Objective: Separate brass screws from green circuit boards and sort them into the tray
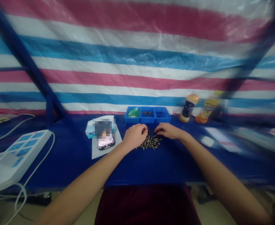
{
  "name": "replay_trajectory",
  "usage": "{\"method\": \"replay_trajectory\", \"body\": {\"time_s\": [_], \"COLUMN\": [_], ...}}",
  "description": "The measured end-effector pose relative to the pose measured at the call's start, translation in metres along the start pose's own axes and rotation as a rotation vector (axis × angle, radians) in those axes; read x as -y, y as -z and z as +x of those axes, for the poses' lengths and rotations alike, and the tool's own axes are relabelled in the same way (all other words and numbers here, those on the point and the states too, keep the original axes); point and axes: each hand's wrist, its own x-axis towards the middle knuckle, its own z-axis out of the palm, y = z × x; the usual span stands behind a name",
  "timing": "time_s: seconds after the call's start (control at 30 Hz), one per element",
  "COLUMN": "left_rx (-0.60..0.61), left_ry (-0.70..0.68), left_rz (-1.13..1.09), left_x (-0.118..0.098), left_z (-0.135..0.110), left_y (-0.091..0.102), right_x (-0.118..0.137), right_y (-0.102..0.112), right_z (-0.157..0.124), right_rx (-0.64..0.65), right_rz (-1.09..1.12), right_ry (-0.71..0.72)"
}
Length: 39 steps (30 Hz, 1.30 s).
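A loose heap of small dark-and-brass metal fittings lies on the blue tabletop, nearer the far edge, below a blue three-compartment plastic tray. The left hand and right hand curl narrowly at the heap's far side; whether either holds a piece cannot be told.

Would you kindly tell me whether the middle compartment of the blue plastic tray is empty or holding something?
Not empty: small metal parts lie inside the middle compartment, though they are too small here to identify.

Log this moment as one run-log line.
left hand: at pile of metal parts | right hand: at same pile | nearby: blue bins, phone
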Motion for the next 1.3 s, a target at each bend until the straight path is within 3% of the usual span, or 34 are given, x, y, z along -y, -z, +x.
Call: {"method": "replay_trajectory", "body": {"time_s": [0.43, 0.67, 0.8, 1.03, 1.2, 1.3], "left_rx": [-0.003, 0.059, 0.066, 0.124, -0.034, -0.052], "left_ry": [-0.055, -0.089, -0.016, 0.085, 0.132, 0.145], "left_rz": [-0.124, -0.480, -0.671, -0.909, -0.931, -0.923], "left_x": [0.001, 0.000, 0.001, 0.005, 0.005, 0.006], "left_z": [0.001, 0.006, 0.008, 0.011, 0.013, 0.014], "left_y": [-0.002, 0.002, 0.003, 0.001, 0.003, 0.002], "right_x": [0.011, 0.043, 0.057, 0.063, 0.061, 0.058], "right_y": [-0.003, 0.005, 0.005, 0.003, 0.003, 0.003], "right_z": [0.002, 0.001, -0.001, -0.002, -0.001, 0.001], "right_rx": [-0.136, -0.272, -0.287, -0.323, -0.393, -0.396], "right_rz": [0.122, 0.744, 0.868, 0.762, 0.532, 0.380], "right_ry": [-0.064, 0.010, 0.022, 0.118, 0.085, 0.051]}}
